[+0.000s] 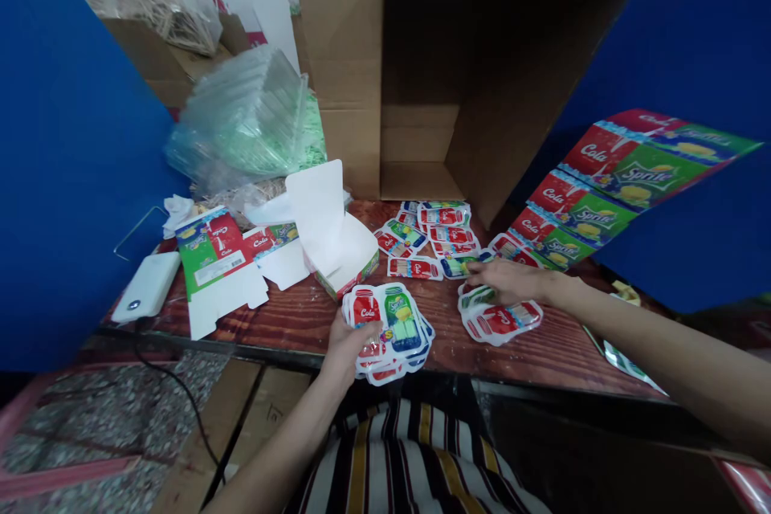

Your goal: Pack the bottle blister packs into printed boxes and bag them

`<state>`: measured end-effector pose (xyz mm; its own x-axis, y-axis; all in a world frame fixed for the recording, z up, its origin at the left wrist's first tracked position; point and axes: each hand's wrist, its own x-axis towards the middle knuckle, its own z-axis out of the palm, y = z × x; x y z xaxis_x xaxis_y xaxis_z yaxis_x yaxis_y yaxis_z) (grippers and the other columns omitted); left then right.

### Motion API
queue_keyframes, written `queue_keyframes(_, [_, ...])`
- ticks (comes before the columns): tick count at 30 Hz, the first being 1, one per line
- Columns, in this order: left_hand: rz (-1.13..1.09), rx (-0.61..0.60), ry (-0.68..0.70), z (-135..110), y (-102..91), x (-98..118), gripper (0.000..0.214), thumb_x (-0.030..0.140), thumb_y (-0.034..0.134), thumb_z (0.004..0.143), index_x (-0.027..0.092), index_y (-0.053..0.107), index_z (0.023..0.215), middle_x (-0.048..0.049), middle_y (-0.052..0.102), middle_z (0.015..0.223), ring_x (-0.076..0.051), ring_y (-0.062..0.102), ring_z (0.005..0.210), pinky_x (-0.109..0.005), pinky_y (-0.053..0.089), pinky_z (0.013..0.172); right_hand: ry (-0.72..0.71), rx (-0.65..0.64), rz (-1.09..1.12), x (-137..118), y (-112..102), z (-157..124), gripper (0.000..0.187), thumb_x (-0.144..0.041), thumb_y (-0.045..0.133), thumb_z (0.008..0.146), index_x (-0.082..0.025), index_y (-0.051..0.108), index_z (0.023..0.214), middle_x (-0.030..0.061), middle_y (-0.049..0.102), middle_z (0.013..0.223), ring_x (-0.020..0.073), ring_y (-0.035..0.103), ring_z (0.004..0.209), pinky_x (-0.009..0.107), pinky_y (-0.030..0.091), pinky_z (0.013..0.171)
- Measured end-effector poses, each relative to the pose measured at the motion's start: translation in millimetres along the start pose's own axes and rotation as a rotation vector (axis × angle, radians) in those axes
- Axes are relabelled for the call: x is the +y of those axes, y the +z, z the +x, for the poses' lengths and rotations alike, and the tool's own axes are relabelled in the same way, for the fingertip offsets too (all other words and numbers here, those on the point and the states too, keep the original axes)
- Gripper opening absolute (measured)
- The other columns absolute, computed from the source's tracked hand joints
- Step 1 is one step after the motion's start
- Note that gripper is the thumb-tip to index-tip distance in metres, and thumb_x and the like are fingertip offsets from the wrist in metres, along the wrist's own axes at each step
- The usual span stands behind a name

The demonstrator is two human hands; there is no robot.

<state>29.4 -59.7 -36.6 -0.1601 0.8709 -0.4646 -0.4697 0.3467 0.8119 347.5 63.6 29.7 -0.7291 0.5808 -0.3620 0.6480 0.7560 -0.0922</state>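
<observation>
My left hand (350,341) grips a fanned stack of small Cola and Sprite packets (391,329) at the near edge of the wooden table (289,317). My right hand (503,279) rests palm down on a second small pile of the same packets (503,320), its fingers stretched left toward the loose packets (430,237) scattered in the middle of the table. My striped shirt shows below the table edge.
An open white carton (331,233) and flattened printed cartons (220,261) lie to the left beside a white power bank (146,287). A clear bag of green sticks (253,120) and a large open cardboard box (458,72) stand behind. Printed Cola/Sprite sheets (608,185) lean at the right.
</observation>
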Motion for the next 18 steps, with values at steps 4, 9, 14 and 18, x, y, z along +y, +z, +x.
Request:
queue_keyframes(4, [-0.052,-0.037,-0.015,-2,1.9,0,0.060,0.018,0.086,0.044,0.015,0.058,0.097,-0.0040,0.072,0.077,-0.020,0.067,0.062,-0.036,0.057,0.065,0.109,0.085,0.126,-1,-16,-24,0.035,-0.025,0.066,0.068,-0.020,0.068,0.103,0.0077,0.064,0.106,0.0247,0.065,0.088,0.031,0.048,0.073])
queue_keyframes(9, [-0.074,-0.037,-0.042,-2,8.0,-1,0.062,0.018,0.088,0.042,0.015,0.059,0.097,-0.0063,0.073,0.082,-0.022,0.069,0.068,-0.039,0.057,0.069,0.357,0.282,0.650,-29,-55,-38,0.035,-0.035,0.070,0.068,-0.018,0.064,0.097,0.0031,0.069,0.077,0.0208,0.065,0.064,0.029,0.050,0.054])
queue_keyframes(14, [-0.076,-0.103,-0.023,0,10.1,-7,0.063,0.024,0.090,0.045,0.015,0.061,0.100,-0.0100,0.074,0.091,-0.027,0.070,0.079,-0.043,0.056,0.076,0.452,0.433,1.525,-98,-59,-5,0.044,-0.032,0.080,0.060,-0.018,0.060,0.097,0.0055,0.073,0.081,0.0209,0.068,0.060,0.033,0.056,0.055])
queue_keyframes(18, [-0.066,-0.079,-0.003,4,4.8,-9,0.070,0.033,0.089,0.048,0.019,0.061,0.111,-0.0097,0.072,0.105,-0.029,0.068,0.094,-0.045,0.054,0.085,0.364,0.445,1.886,-137,-17,47,0.044,-0.026,0.081,0.057,-0.019,0.060,0.095,0.0034,0.073,0.081,0.0198,0.068,0.062,0.035,0.058,0.061])
